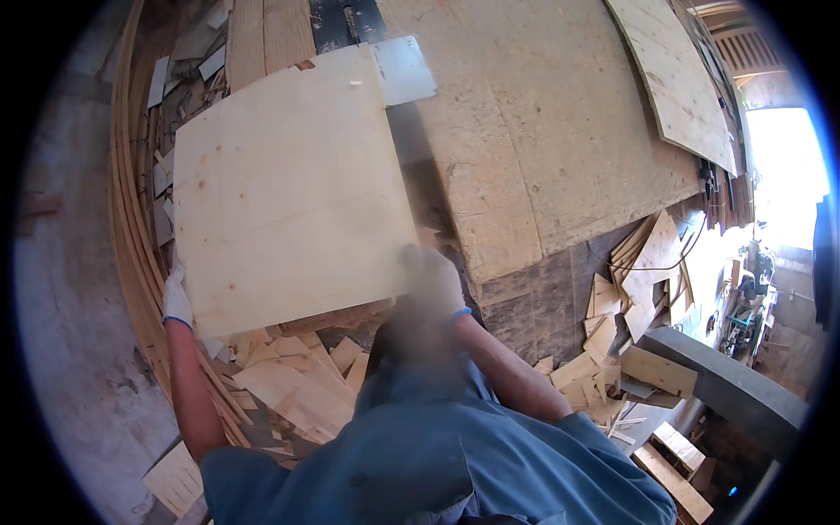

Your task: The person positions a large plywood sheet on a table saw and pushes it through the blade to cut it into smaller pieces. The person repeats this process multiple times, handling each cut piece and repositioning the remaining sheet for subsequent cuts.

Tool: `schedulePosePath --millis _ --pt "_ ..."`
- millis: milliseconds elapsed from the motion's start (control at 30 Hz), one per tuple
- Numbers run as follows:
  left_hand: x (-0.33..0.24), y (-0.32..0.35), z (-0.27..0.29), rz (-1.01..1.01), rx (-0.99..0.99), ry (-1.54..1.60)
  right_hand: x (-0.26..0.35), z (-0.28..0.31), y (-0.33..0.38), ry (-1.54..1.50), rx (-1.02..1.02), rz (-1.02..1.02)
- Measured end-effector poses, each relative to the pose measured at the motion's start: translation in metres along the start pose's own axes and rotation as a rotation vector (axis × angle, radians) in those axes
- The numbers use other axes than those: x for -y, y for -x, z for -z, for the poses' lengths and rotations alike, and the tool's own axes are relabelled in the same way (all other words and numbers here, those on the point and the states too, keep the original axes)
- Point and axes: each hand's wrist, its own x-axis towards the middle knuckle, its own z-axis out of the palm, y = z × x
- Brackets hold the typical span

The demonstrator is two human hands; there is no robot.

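A pale plywood sheet, roughly square with a few small knots, is held level in front of me. Its far edge reaches the work table and has a small broken, darker spot. My left hand, in a white glove with a blue cuff, is closed on the sheet's near left edge. At the near right corner, my right hand, gloved the same way, grips the sheet; a grey blur partly covers its fingers. Beyond the sheet's far right corner lies a light metal plate, set by a dark slot in the table.
The broad wooden table extends to the right, with another plywood panel at its far side. Offcuts litter the floor below me, and more scrap pieces lean at the right. Long wood strips run along the left.
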Motion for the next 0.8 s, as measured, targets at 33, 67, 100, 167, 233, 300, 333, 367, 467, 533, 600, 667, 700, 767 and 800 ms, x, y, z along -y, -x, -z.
schedulePosePath --millis 33,67,100,167,233,300,333,367,467,533,600,667,700,767,800 --pt "-0.003 -0.001 0.001 0.008 0.008 -0.006 0.001 -0.001 -0.002 0.017 0.013 -0.015" --pt "-0.008 -0.001 0.000 0.017 0.017 -0.015 0.002 -0.001 -0.003 0.031 0.026 -0.032" --pt "-0.010 -0.001 -0.002 0.015 0.018 -0.032 0.002 -0.001 -0.005 0.037 0.040 -0.043" --pt "-0.014 0.002 -0.008 0.009 0.023 -0.068 0.002 0.000 -0.009 0.050 0.065 -0.064" --pt "-0.019 0.008 -0.014 0.028 0.029 -0.084 0.002 0.000 -0.010 0.029 0.053 -0.068" --pt "-0.022 0.010 -0.018 0.026 0.037 -0.085 0.002 0.001 -0.012 0.024 0.053 -0.070" --pt "-0.022 0.010 -0.018 0.017 0.043 -0.080 0.002 0.002 -0.013 0.030 0.061 -0.073" --pt "-0.023 0.010 -0.018 0.009 0.049 -0.076 0.002 0.002 -0.015 0.035 0.068 -0.077" --pt "-0.021 0.004 -0.015 -0.039 0.076 -0.059 0.000 -0.001 -0.019 0.003 0.036 -0.068" --pt "-0.020 0.001 -0.014 -0.044 0.071 -0.061 0.001 0.002 -0.022 0.010 0.034 -0.064" --pt "-0.021 0.000 -0.013 -0.057 0.061 -0.067 0.003 0.005 -0.023 0.015 0.020 -0.050" --pt "-0.021 0.001 -0.017 -0.073 0.044 -0.071 0.001 0.007 -0.024 0.022 -0.002 -0.024" --pt "-0.022 0.003 -0.020 -0.049 0.043 -0.040 0.000 0.007 -0.025 0.034 0.000 -0.029" --pt "-0.024 0.007 -0.024 -0.001 0.041 0.022 0.000 0.009 -0.025 0.058 0.004 -0.039" --pt "-0.024 0.006 -0.023 -0.012 0.049 0.018 -0.002 0.009 -0.025 0.051 0.010 -0.034"
